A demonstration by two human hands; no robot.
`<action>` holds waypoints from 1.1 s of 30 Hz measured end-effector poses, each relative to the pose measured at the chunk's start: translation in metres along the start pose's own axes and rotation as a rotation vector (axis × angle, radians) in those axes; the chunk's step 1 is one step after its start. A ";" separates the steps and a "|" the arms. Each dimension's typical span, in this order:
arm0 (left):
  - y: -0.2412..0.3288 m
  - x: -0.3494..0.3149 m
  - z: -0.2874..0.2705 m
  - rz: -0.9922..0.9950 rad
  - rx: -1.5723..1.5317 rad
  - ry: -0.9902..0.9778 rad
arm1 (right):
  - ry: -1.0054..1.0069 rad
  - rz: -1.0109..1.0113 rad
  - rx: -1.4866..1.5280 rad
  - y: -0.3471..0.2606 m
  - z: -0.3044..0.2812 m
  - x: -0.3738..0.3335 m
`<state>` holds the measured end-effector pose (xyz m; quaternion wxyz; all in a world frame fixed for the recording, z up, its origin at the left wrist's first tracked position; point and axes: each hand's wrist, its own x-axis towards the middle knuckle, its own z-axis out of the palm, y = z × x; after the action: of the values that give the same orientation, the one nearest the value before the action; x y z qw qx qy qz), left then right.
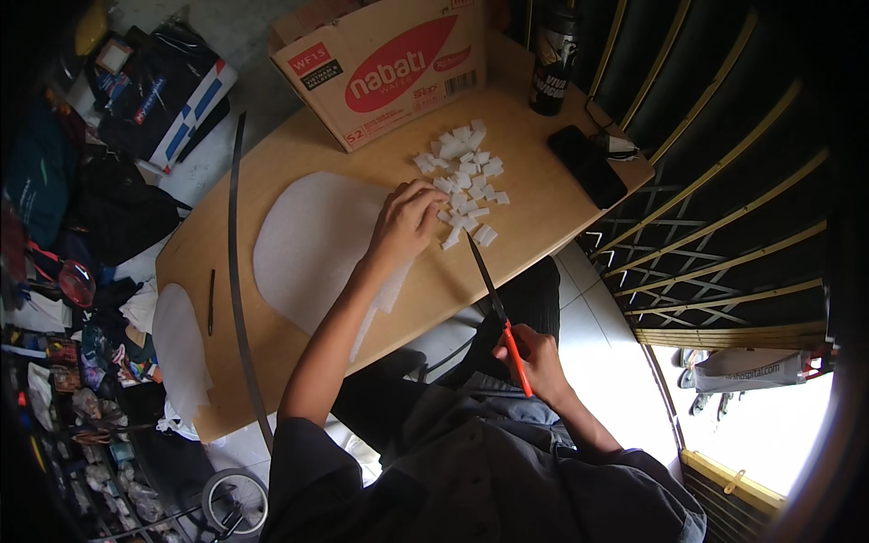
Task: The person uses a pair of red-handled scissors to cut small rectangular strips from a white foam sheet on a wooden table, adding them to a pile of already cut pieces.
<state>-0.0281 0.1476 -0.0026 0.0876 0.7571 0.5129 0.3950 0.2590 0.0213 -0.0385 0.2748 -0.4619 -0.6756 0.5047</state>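
Fingers of your right hand [534, 357] are gripping red-handled scissors [499, 310]; left hand [403, 222] is curling at white scraps [464, 179], can't tell if pinching. Carton [389, 77] standing beyond it, phone [587, 166] lying right, forearm [335, 339] partly blocking sheet [308, 240].

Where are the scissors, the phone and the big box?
Scissors [511, 340]: head view, on the orange handle.
Phone [587, 166]: head view, on its dark face.
Box [391, 80]: head view, on its printed front.

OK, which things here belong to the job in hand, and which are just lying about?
Seemingly the job:
red-handled scissors, in the right hand
small white pieces, by the left hand
large white sheet
perhaps the smaller white sheet

Apparently just lying about:
cardboard box
black phone
dark bottle
slim dark stick
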 end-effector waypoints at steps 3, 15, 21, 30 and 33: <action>0.004 -0.006 0.000 0.082 0.105 -0.162 | -0.047 0.008 0.019 -0.006 -0.002 0.001; -0.015 -0.026 -0.011 -0.072 0.002 0.020 | -0.071 0.077 -0.021 -0.008 0.001 0.005; -0.008 -0.015 -0.016 -0.129 -0.014 -0.237 | -0.062 0.051 0.081 -0.020 0.007 0.010; -0.015 -0.055 -0.061 -0.136 0.093 -0.201 | -0.310 0.048 0.126 -0.002 0.001 -0.006; -0.020 -0.090 -0.078 -0.081 0.338 -0.210 | -0.479 0.116 0.188 -0.014 0.002 -0.014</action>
<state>-0.1101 0.0594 -0.0068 0.0281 0.7770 0.5898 0.2183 0.2586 0.0071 -0.0243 0.1193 -0.3397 -0.6436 0.6753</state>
